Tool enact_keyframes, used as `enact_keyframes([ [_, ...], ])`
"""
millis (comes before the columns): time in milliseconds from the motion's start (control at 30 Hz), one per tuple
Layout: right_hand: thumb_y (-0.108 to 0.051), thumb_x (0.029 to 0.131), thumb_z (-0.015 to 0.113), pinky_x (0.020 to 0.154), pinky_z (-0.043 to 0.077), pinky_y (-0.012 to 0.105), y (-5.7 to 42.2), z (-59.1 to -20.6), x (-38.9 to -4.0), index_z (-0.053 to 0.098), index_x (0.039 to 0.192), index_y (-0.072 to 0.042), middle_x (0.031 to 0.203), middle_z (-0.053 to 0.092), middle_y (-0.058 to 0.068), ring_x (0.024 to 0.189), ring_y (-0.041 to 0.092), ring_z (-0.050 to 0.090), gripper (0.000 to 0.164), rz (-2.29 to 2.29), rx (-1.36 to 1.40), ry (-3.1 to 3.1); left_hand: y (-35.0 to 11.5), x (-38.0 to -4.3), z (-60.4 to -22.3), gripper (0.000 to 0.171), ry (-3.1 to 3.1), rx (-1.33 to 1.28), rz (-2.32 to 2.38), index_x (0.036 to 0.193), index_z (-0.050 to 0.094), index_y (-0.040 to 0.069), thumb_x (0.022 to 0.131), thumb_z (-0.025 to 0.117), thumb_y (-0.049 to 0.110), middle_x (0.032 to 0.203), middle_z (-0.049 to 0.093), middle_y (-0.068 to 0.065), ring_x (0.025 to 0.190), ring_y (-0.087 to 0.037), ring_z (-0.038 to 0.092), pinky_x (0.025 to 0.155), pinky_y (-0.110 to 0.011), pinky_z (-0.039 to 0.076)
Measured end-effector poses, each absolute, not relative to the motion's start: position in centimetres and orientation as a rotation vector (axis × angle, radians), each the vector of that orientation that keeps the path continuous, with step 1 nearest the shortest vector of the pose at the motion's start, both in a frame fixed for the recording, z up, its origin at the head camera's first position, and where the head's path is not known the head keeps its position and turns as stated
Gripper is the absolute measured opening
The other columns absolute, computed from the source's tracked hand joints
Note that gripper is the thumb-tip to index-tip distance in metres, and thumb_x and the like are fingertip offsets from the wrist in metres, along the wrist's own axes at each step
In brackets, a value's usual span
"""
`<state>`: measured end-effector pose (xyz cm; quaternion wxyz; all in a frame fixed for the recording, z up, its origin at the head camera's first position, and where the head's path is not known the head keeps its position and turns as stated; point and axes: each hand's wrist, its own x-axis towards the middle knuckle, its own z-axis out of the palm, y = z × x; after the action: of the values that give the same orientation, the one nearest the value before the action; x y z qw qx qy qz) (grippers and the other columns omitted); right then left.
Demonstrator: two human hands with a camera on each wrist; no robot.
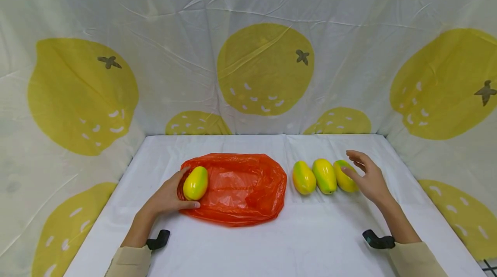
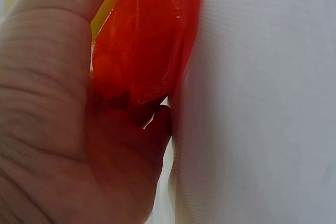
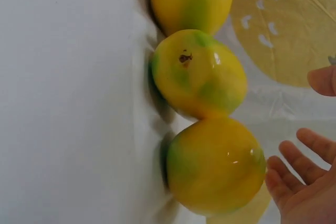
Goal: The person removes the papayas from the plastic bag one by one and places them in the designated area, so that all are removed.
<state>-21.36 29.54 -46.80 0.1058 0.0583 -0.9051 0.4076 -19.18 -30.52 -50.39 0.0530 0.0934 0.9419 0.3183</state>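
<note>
A red plastic bag lies spread on the table, with one glossy yellow-green papaya at its left end. My left hand grips that end, thumb at the front rim and fingers behind; the left wrist view shows the thumb in front of the red plastic. To the bag's right, three more papayas stand in a row: a left one, a middle one and a right one. Beside the right papaya, my right hand has its fingers spread and holds nothing. Whether a fingertip touches that papaya I cannot tell.
A white cloth covers the table. Behind and at both sides hangs a pale curtain printed with large yellow fruit. A dark wrist mount sits on the left wrist and another mount on the right.
</note>
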Motion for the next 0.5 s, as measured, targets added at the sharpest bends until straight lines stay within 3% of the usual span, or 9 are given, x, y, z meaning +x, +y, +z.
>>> enact_keyframes([
  [100,-0.032,0.102,0.066,0.121,0.039,0.034,29.0,-46.6,-21.6,0.045,0.151,-0.005,0.151,0.050,0.022,0.137,0.042,0.046,0.060,1.229,0.205,-2.656,-30.6,-19.2,-50.5,0.126,2.865,0.287,0.968,0.162,0.024,0.006,0.067,0.090,0.058,0.161,0.038,-0.021,0.143,-0.045,0.042,0.110,-0.071,0.041],
  [233,-0.029,0.101,0.067,0.116,0.035,0.066,28.0,-46.3,-21.9,0.044,0.150,-0.003,0.151,0.049,0.024,0.137,0.044,0.045,0.060,1.282,0.241,-2.645,-30.6,-19.2,-50.6,0.126,2.868,0.294,0.965,0.162,0.024,0.007,0.067,0.090,0.058,0.161,0.038,-0.021,0.143,-0.045,0.042,0.109,-0.070,0.042],
  [500,-0.028,0.100,0.067,0.118,0.035,0.063,25.6,-45.8,-22.2,0.045,0.150,-0.005,0.152,0.050,0.021,0.138,0.041,0.046,0.059,1.349,0.239,-2.647,-30.6,-19.2,-50.6,0.126,2.873,0.294,0.959,0.162,0.025,0.007,0.067,0.090,0.059,0.160,0.039,-0.021,0.143,-0.044,0.043,0.110,-0.071,0.042],
])
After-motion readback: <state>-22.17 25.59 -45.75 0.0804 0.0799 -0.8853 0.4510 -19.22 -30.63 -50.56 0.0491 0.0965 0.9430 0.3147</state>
